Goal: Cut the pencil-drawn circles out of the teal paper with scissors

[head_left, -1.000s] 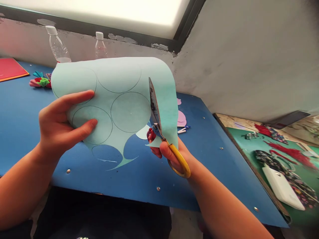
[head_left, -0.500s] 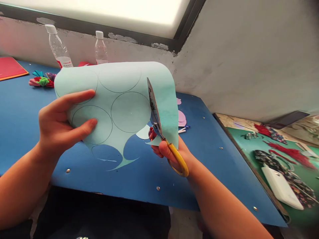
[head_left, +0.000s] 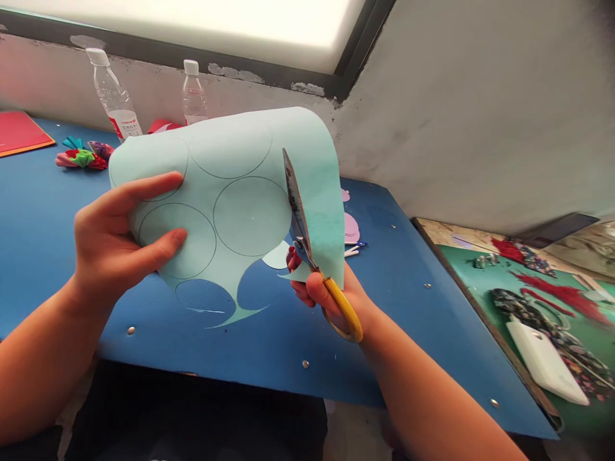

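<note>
A pale green paper sheet (head_left: 230, 153) with several drawn circles is held up over the blue table (head_left: 230, 365). My left hand (head_left: 122, 237) grips its left side, thumb and forefinger on the front, other fingers hidden behind. Rounded cut-outs and a thin pointed strip mark the lower edge. In my right hand (head_left: 331, 294) are scissors with yellow handles (head_left: 346, 310); the upper blade lies over the sheet beside the right-hand circle, and the lower blade is hidden. The sheet's right side curls back above my right hand. A pale round piece (head_left: 277, 257) shows beneath the sheet.
Two clear bottles (head_left: 118, 102) (head_left: 194, 96) stand by the wall. Bunched colourful fabric (head_left: 81, 155) and a red folder (head_left: 22, 132) lie at left. Pink paper pieces (head_left: 352, 228) are behind the sheet. A green table (head_left: 473, 275) at right holds a white device (head_left: 546, 362) and red strands (head_left: 560, 294).
The top left of the sheet has dipped and shifted slightly right, while its upper right edge has risen a little. Both hands keep their holds, and the scissors have barely moved.
</note>
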Demonstrator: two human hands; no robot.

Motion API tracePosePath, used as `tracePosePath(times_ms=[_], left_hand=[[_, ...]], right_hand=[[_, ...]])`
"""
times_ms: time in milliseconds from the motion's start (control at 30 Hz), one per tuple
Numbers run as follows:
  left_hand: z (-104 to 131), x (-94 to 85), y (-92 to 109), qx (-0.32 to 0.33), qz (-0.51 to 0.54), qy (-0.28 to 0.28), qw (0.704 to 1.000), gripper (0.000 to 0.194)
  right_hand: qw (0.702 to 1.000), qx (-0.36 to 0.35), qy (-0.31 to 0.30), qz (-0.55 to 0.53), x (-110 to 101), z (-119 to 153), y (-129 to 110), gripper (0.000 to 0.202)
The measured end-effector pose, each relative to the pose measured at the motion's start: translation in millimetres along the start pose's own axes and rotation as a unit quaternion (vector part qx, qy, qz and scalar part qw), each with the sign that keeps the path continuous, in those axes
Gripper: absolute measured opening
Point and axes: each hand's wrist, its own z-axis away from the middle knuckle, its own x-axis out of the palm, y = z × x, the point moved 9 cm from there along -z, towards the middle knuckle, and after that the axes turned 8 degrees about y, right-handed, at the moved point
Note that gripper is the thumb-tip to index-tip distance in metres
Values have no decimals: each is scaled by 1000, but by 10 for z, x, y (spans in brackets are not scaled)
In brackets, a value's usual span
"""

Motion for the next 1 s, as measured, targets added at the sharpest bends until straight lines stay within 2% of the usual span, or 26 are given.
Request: tracePosePath(times_ms=[100, 267, 500, 700, 867, 1000], left_hand=[[-2, -28, -35, 9, -7, 7, 1000, 73], [1, -92, -106, 39, -2, 40, 998, 88], [12, -92, -70, -2, -16, 68, 998, 59], [2, -34, -55, -27, 13, 56, 998, 59], [0, -18, -38, -14, 9, 31, 999, 61], [-19, -23, -47, 13, 23, 22, 999, 63]], right_hand=[[1000, 3, 4, 12, -16, -3, -12, 79], [1000, -10, 4, 21, -27, -17, -52, 82], [999, -18, 7, 26, -7, -30, -88, 85], [999, -17, -3, 28, 11, -35, -83, 83], [999, -25, -32, 15, 63, -29, -76, 78], [999, -17, -32, 12, 65, -15, -54, 77]])
